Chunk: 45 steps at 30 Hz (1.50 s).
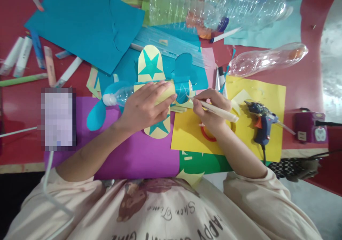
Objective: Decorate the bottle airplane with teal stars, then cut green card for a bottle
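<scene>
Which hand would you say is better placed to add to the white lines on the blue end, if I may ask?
Probably the right hand: it holds the pen with its tip close to the white lines, while the left hand grips the bottle.

Blue glue gun (264, 128) on yellow paper (245, 143), clear plastic bottles (181, 10), small purple box (307, 127) at right

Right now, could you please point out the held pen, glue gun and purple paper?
Held pen (219, 112): head view, on the barrel.
Glue gun (264, 128): head view, on the handle.
Purple paper (133, 151): head view, bare surface.
</scene>
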Motion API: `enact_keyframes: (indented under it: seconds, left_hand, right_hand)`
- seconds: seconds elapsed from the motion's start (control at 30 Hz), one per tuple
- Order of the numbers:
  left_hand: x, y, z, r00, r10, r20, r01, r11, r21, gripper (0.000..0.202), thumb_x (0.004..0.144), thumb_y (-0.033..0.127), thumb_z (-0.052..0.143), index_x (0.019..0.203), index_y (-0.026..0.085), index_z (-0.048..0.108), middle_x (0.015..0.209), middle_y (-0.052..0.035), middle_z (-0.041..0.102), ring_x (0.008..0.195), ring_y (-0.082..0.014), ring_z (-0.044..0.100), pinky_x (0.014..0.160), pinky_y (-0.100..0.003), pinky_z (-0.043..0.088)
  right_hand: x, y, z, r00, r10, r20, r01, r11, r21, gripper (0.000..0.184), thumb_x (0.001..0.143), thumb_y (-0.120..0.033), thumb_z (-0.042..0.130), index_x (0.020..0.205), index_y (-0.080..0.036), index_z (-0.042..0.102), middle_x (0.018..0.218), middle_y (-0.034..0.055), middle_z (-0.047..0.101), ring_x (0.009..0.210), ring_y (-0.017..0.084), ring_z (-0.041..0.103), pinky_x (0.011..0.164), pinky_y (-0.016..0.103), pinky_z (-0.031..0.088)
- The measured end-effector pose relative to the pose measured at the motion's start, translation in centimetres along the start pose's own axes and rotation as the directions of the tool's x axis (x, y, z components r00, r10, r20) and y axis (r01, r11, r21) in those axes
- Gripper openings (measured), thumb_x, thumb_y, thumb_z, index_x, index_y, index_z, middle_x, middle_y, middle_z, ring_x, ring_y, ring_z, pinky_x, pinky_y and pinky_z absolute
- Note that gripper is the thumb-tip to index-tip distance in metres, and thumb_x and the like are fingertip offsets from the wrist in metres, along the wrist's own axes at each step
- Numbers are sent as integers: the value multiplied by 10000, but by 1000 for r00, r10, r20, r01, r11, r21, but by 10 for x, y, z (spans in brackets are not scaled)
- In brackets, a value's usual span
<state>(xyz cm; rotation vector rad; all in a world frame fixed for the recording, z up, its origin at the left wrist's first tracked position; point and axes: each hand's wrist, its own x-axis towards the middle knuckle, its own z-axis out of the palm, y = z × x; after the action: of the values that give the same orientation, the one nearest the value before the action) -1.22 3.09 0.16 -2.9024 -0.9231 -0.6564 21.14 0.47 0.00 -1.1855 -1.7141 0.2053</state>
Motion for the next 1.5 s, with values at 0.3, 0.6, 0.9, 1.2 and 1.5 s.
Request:
enact_keyframes:
  seconds: [0.3,0.6,0.9,1.2,1.5]
  left_hand:
    - [1,-3,1,996,44,-83,-43,999,19,416,962,278,506,1376,237,508,1377,-137,587,1311,-274,546,1075,-433,463]
    - [2,-4,2,990,58,-125,-55,998,24,372,943,278,531,1309,225,565,1318,-147,622,1258,-283,587,1013,-433,509]
    - [-2,-2,4,999,-39,-31,35,992,-121,319,958,325,506,1233,222,629,1381,-118,584,1314,-291,525,1057,-485,446]
    - [1,1,1,998,-69,7,69,994,-87,325,965,345,476,1218,220,637,1353,-108,602,1301,-267,531,1058,-456,449]
    - [-1,-2,2,999,-32,-17,30,993,-111,383,967,314,479,1332,230,557,1382,-115,574,1312,-291,522,1059,-468,434]
  right_hand:
    - [1,1,-1,999,-15,31,16,999,-29,149,823,-206,580,685,-233,531,557,-31,591,500,116,563,468,251,452]
    - [-3,2,-3,1000,-3,-30,7,991,134,223,925,-417,515,790,-241,540,623,-19,589,541,136,570,499,299,481]
    - [-1,-2,5,992,-84,95,78,994,73,90,913,-294,615,935,-228,672,810,18,745,697,143,698,632,270,557]
    - [0,-2,6,991,-44,126,38,998,50,132,917,-325,607,931,-232,700,821,28,753,766,166,717,673,290,569]
    - [3,-4,4,992,-95,82,87,992,87,50,855,-168,635,862,-212,658,719,7,706,656,137,668,613,255,538]
